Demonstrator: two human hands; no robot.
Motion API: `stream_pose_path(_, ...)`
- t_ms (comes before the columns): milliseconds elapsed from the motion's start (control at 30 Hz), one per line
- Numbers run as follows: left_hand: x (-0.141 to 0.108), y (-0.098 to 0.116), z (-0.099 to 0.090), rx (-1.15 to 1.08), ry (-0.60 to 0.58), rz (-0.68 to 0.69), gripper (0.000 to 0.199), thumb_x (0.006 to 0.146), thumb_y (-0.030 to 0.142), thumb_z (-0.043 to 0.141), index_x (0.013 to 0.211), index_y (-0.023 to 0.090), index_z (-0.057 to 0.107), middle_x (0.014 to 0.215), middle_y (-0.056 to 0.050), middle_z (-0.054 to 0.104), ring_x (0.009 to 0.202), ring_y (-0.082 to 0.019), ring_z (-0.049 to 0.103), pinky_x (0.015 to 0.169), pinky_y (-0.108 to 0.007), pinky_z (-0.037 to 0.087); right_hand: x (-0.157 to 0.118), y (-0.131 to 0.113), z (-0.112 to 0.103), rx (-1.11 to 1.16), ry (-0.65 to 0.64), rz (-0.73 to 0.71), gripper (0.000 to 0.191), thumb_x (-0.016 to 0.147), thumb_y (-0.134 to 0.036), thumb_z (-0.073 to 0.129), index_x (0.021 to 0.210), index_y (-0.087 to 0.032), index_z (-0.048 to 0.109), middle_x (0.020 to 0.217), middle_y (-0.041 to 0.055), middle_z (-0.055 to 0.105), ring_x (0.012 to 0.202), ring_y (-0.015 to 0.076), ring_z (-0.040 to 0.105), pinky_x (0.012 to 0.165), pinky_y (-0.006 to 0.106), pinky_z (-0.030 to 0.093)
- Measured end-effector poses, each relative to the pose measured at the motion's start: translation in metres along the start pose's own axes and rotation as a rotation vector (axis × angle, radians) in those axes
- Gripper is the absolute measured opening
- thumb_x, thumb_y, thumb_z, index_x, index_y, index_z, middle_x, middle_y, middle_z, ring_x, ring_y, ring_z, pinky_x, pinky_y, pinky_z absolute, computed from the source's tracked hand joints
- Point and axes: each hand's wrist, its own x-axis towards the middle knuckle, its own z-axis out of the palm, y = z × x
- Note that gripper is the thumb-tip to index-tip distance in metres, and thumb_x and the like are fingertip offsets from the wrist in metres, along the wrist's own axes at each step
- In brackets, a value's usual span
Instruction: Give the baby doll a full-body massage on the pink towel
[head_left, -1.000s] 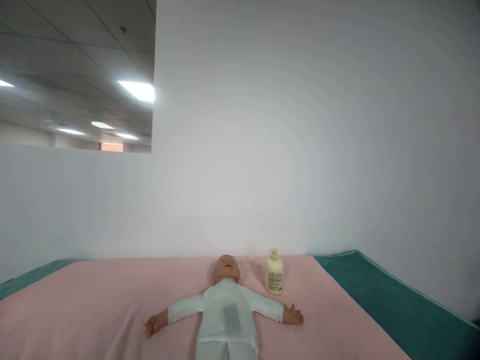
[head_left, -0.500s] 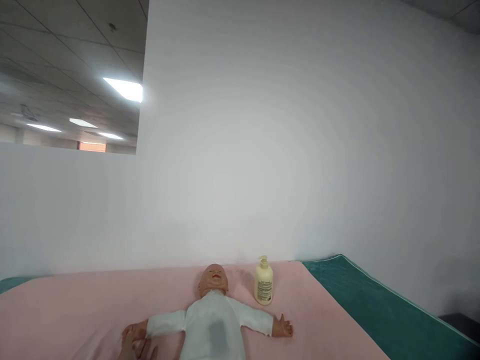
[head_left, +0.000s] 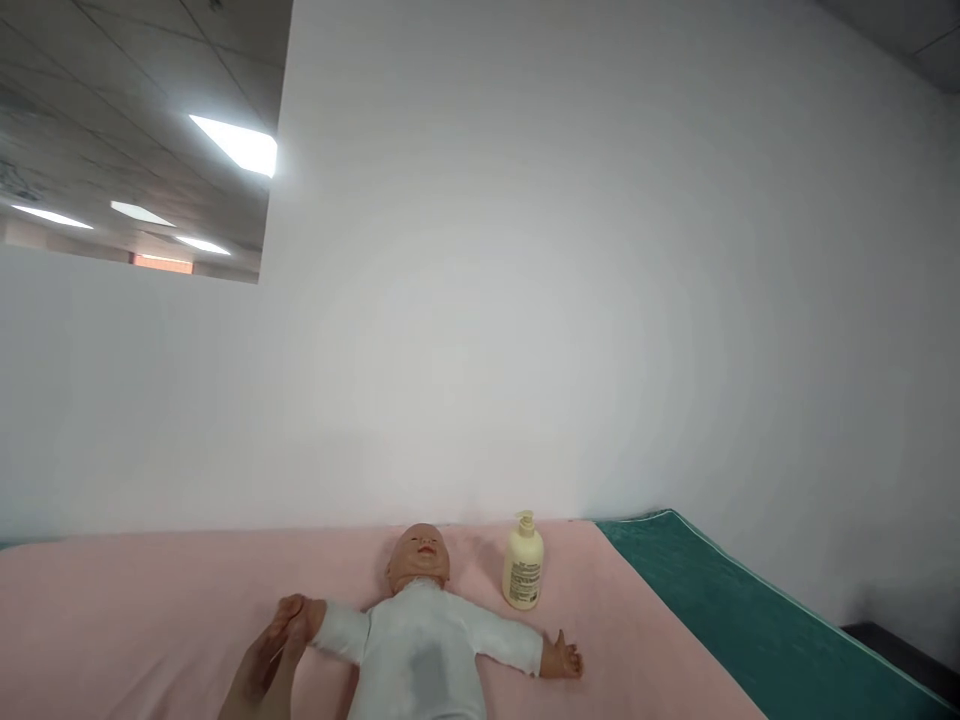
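A baby doll (head_left: 420,640) in a white long-sleeved top lies on its back on the pink cloth (head_left: 187,600), arms spread wide. A grey patch marks its chest, and its lower body is outside the picture. At the lower left, my left hand (head_left: 266,665) has its thumb and fingers closed round the doll's hand on the left side. My right hand is out of the picture. Right of the doll's head, a pale yellow pump bottle (head_left: 523,568) stands upright.
The pink cloth lies over a green surface (head_left: 750,600), which shows at the right. A white wall (head_left: 480,300) rises behind it. A dark object (head_left: 900,655) is at the far right edge.
My left hand has come further up into the picture and now grips the doll's hand, which is raised slightly and nearer the head. The camera view has shifted a little.
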Motion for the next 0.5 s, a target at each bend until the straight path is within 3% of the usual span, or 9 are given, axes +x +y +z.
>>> stream_pose_path(100, -0.021, 0.023, 0.009, 0.029, -0.182, 0.095, 0.057, 0.068, 0.063, 0.062, 0.111, 0.026, 0.065, 0.124, -0.003, 0.065, 0.118, -0.032, 0.058, 0.104, -0.048, 0.045, 0.005, 0.005, 0.011, 0.071, -0.076, 0.041, 0.027, 0.103, -0.037, 0.041, 0.118, -0.028, 0.06, 0.119, 0.001, 0.059, 0.11, 0.0236, 0.059, 0.083, 0.037, 0.055)
stream_pose_path(167, -0.03, 0.026, 0.014, 0.016, -0.31, 0.117, 0.055, 0.066, 0.062, 0.066, 0.107, 0.025, 0.067, 0.117, -0.004, 0.069, 0.114, -0.031, 0.061, 0.096, -0.041, 0.052, 0.003, 0.008, 0.015, 0.115, -0.115, 0.067, 0.027, 0.101, -0.039, 0.044, 0.118, -0.026, 0.061, 0.122, 0.0033, 0.058, 0.11, 0.0241, 0.058, 0.086, 0.038, 0.054)
stream_pose_path(300, -0.032, 0.013, 0.021, 0.006, -0.505, 0.268, 0.039, 0.07, 0.048, 0.07, 0.101, 0.024, 0.072, 0.119, -0.005, 0.068, 0.117, -0.026, 0.06, 0.101, -0.033, 0.048, 0.002, 0.011, 0.023, 0.201, -0.149, 0.105, 0.024, 0.099, -0.037, 0.051, 0.118, -0.026, 0.06, 0.126, 0.0066, 0.056, 0.111, 0.0229, 0.057, 0.09, 0.04, 0.052)
stream_pose_path(367, -0.03, 0.005, 0.024, 0.029, -0.596, 0.364, 0.029, 0.068, 0.038, 0.073, 0.094, 0.024, 0.074, 0.118, -0.007, 0.069, 0.116, -0.025, 0.06, 0.103, -0.033, 0.047, 0.005, 0.012, 0.027, 0.24, -0.147, 0.113, 0.026, 0.102, -0.034, 0.043, 0.118, -0.023, 0.06, 0.124, 0.0061, 0.057, 0.111, 0.0228, 0.057, 0.093, 0.041, 0.05)
stream_pose_path(500, -0.028, -0.005, 0.03, 0.14, -0.729, 0.524, 0.018, 0.068, 0.023, 0.07, 0.085, 0.027, 0.075, 0.115, -0.006, 0.071, 0.118, -0.025, 0.06, 0.105, -0.037, 0.046, 0.008, 0.013, 0.031, 0.301, -0.126, 0.127, 0.024, 0.1, -0.035, 0.051, 0.118, -0.023, 0.06, 0.124, 0.0076, 0.058, 0.107, 0.0221, 0.058, 0.091, 0.042, 0.052)
